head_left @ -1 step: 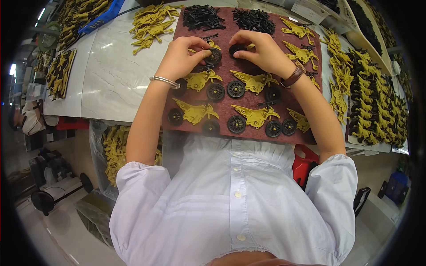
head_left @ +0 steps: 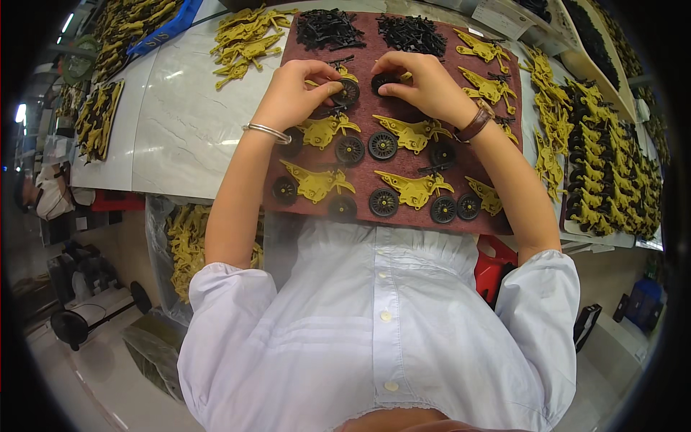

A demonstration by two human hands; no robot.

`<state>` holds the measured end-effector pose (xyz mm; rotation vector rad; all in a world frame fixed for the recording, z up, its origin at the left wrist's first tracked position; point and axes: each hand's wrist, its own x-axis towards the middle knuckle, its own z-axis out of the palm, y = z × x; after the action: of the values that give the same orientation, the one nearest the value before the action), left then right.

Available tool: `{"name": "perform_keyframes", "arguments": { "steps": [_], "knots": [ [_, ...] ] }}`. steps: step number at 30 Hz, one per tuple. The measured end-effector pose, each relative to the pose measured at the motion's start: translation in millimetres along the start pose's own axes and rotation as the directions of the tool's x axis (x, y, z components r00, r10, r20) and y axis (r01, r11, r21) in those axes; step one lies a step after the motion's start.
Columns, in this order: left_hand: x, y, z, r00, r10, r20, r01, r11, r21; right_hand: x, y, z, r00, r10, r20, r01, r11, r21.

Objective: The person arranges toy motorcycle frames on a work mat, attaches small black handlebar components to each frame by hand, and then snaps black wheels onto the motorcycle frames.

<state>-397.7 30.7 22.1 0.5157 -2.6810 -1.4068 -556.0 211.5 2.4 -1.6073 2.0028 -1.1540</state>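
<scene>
Near the top of the dark red mat (head_left: 367, 169), my left hand (head_left: 294, 92) pinches a black spoked wheel (head_left: 348, 92) by its edge, beside a mostly covered yellow part. To its right, my right hand (head_left: 425, 83) has thumb and fingers closed on another black wheel (head_left: 381, 81), partly hidden by the fingers. Below the hands lie yellow toy motorcycle bodies in rows, such as one nearer me (head_left: 412, 190), with black wheels (head_left: 384, 201) beside them. More yellow bodies (head_left: 484, 85) lie along the mat's right side, some with small black parts next to them.
Two heaps of small black parts (head_left: 330, 29) lie at the mat's far edge. Loose yellow bodies (head_left: 248, 43) rest on the pale tabletop (head_left: 180, 108) at left. Rows of yellow and black pieces (head_left: 612, 165) stand at right. A clear bag of yellow parts (head_left: 191, 245) is below the table.
</scene>
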Motion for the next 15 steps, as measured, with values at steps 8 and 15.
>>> {"name": "perform_keyframes", "arguments": {
  "steps": [8, 15],
  "knots": [
    [3.0, -10.3, -2.3, 1.000, 0.008, 0.016, -0.006, 0.995, -0.096, -2.3, -1.7, 0.1, 0.999, -0.039, -0.019, 0.034, 0.976, -0.216],
    [0.2, -2.4, 6.8, 0.998, 0.037, -0.052, -0.035, 0.999, 0.040, -5.9, 4.9, 6.3, 0.990, -0.117, -0.079, 0.088, 0.947, -0.310]
  ]
}}
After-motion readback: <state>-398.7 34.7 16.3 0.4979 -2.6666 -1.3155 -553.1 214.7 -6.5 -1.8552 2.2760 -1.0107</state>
